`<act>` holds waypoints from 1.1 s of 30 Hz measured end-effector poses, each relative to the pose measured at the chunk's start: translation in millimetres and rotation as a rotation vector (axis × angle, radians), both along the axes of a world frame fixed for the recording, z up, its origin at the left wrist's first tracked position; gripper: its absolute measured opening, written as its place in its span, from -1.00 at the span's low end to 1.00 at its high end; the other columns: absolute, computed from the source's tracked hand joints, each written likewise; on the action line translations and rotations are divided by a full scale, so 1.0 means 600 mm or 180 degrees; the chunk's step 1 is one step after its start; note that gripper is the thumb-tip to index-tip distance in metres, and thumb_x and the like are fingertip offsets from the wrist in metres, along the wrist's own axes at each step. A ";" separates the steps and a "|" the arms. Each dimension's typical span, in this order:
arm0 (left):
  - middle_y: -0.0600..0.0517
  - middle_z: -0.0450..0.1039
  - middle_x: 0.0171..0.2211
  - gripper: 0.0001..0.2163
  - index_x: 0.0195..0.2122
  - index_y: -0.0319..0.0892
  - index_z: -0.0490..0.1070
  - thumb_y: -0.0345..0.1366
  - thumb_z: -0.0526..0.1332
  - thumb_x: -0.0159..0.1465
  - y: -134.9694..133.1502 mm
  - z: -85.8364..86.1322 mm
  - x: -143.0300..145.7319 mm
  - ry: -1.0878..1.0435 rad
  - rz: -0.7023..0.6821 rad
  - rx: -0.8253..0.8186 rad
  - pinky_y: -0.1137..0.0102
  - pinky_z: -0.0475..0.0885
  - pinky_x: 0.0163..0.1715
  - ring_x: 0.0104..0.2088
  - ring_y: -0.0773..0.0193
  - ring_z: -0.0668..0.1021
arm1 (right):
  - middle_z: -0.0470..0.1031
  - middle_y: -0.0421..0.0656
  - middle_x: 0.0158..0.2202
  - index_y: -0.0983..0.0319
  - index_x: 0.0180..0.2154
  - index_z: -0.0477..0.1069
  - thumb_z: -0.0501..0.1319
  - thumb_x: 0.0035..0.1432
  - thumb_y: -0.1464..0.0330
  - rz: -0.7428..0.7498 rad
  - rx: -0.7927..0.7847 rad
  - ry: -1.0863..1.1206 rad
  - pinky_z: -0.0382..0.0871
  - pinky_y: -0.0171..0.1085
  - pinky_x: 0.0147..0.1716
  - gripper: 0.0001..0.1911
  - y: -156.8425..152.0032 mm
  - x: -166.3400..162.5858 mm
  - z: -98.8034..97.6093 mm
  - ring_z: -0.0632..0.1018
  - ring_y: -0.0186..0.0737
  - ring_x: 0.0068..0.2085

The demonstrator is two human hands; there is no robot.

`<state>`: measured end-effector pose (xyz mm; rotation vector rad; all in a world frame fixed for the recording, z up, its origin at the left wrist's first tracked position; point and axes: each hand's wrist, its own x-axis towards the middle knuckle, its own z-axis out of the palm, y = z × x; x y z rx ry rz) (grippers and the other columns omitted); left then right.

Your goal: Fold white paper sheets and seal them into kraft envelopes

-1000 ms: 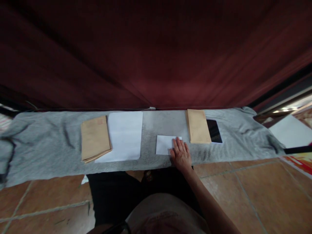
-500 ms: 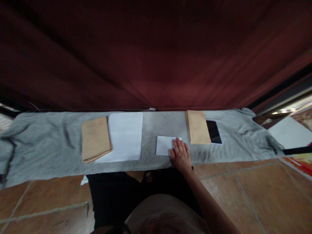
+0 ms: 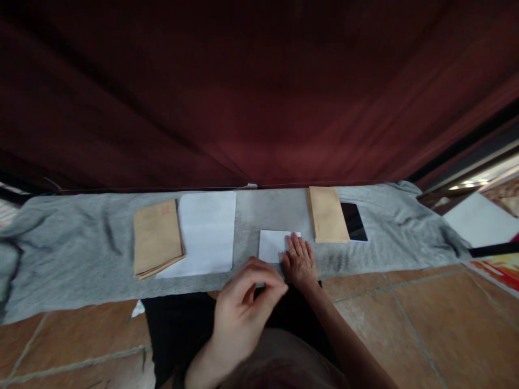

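A folded white sheet of paper [image 3: 271, 246] lies on the grey cloth in front of me. My right hand [image 3: 300, 265] rests flat on its right part, fingers stretched out and slightly apart. Closer to the camera, my left hand [image 3: 245, 308] is raised in front of my body. Its fingers curl round to the thumb in a pinch, and nothing shows between them. Left of the folded paper lies a stack of larger white paper [image 3: 208, 232], partly covered by a pile of brown envelopes [image 3: 157, 235].
Another pile of brown envelopes [image 3: 328, 213] lies to the right, overlapping a dark-screened phone or tablet [image 3: 354, 221]. The grey cloth [image 3: 81, 243] covers a long narrow surface. A dark red curtain [image 3: 259, 108] hangs behind it. Tiled floor [image 3: 385, 319] is below.
My left hand has come into view from below, rising in front of my body with fingers pinched. My right hand stays flat on the folded paper. The view has shifted slightly.
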<state>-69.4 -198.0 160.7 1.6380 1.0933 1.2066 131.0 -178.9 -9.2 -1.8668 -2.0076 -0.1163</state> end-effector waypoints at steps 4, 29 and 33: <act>-0.13 0.58 -0.25 -0.80 -0.18 -0.17 0.53 -0.25 0.13 0.39 0.040 -0.126 -0.007 0.1884 0.0370 0.0180 0.19 0.53 -0.16 -0.20 0.04 0.61 | 0.16 0.07 0.40 0.26 0.40 0.05 0.02 0.42 0.18 -0.0038 0.0002 -0.0024 0.03 0.09 0.33 -0.38 0.002 -0.001 0.001 0.24 0.09 0.37; -0.25 0.01 0.43 -0.44 0.41 -0.39 -0.03 -0.22 -0.06 0.46 0.107 -0.273 0.083 0.3409 0.0018 0.0974 0.06 0.06 0.39 0.44 0.05 0.04 | 0.22 0.09 0.36 0.38 0.34 0.19 -0.10 0.47 0.29 -0.0017 -0.0159 0.0070 0.02 0.05 0.35 -0.47 0.017 -0.008 0.007 0.22 0.01 0.38; -0.27 0.00 0.43 -0.44 0.42 -0.37 -0.05 -0.35 -0.05 0.41 0.106 -0.273 0.080 0.3551 -0.0074 0.1078 0.05 0.09 0.38 0.44 0.02 0.04 | 0.20 0.02 0.38 0.31 0.38 0.10 -0.17 0.49 0.25 0.0418 -0.0261 0.0330 0.08 0.00 0.34 -0.45 0.035 -0.040 0.011 0.20 -0.11 0.40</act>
